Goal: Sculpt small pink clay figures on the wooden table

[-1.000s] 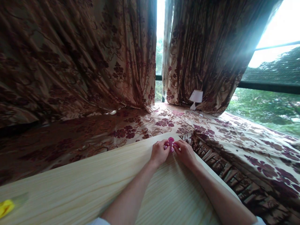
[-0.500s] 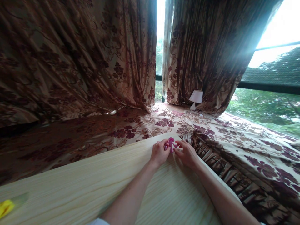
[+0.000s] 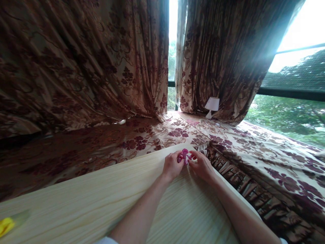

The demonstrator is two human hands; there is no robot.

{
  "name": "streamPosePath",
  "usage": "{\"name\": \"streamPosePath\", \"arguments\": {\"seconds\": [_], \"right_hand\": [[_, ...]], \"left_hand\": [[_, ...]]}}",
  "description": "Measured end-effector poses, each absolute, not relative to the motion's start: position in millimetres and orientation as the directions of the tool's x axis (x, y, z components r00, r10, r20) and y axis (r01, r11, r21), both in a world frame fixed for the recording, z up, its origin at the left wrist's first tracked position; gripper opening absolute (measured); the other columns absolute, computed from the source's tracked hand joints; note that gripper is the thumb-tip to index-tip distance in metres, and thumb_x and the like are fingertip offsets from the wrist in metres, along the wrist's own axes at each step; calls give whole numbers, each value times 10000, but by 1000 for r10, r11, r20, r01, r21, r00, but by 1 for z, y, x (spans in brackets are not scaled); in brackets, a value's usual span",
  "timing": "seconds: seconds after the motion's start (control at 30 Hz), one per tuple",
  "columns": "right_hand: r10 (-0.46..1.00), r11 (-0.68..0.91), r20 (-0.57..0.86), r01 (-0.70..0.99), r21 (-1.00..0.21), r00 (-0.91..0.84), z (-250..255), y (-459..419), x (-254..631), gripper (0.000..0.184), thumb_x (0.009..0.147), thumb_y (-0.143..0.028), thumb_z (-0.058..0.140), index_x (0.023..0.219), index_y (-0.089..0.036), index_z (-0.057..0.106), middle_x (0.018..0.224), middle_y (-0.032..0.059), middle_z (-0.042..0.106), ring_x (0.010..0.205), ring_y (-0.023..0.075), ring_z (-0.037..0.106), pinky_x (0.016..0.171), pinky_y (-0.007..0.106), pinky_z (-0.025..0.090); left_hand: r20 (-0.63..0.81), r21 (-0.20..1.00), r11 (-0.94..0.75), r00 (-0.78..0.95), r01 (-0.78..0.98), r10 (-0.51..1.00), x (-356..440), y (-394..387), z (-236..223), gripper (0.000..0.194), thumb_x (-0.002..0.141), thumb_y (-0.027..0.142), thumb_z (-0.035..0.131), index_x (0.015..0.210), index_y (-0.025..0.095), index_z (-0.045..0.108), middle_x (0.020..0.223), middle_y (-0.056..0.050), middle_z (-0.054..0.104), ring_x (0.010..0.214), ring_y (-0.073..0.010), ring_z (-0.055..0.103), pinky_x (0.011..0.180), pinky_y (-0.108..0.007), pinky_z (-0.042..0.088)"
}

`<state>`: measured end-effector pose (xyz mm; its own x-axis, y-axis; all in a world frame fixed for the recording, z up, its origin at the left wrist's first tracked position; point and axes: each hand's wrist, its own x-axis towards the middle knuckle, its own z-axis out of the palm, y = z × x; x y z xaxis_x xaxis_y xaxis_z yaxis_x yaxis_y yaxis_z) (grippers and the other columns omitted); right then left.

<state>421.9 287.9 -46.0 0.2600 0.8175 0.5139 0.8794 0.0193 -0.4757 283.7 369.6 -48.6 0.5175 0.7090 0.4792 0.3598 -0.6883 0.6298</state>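
A small magenta object (image 3: pixel 185 154) with a rounded, wider top and a narrow stem stands between my hands, near the table's far corner; its kind is too small to make out. My left hand (image 3: pixel 173 166) is closed, with thumb and fingers gripping it from the left. From the right, my right hand (image 3: pixel 201 165) curls its thumb and fingers around a pinkish part at the object's side. The fingers partly cover both sides of the object. Both forearms reach forward over the pale wooden tabletop (image 3: pixel 101 196).
A yellow item (image 3: pixel 6 226) with a clear part lies at the table's left edge. Past the table, a ledge (image 3: pixel 157 135) covered in floral cloth holds a small white lamp (image 3: pixel 212 104). Floral curtains (image 3: pixel 122 61) hang behind, and a window (image 3: pixel 299 81) is at right.
My right fingers have drawn slightly closer to the magenta object. My left hand and the object stay almost in place.
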Motion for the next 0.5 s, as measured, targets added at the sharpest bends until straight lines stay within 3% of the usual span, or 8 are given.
{"name": "streamPosePath", "arguments": {"seconds": [0.27, 0.5], "right_hand": [[834, 76, 516, 887, -455, 193, -43, 290, 419, 202, 815, -208, 486, 953, -212, 634, 887, 46, 603, 846, 168, 556, 769, 279, 423], [813, 94, 552, 893, -440, 186, -42, 290, 421, 124, 803, -195, 510, 856, -194, 622, 802, 28, 594, 777, 158, 538, 724, 262, 411]], "left_hand": [[452, 648, -666, 517, 369, 727, 284, 369, -47, 242, 746, 232, 567, 984, 223, 609, 824, -17, 656, 776, -150, 586, 738, -259, 437], [463, 647, -668, 505, 368, 728, 285, 369, -49, 217, 749, 261, 568, 956, 221, 618, 808, -17, 658, 760, -149, 586, 721, -252, 434]]}}
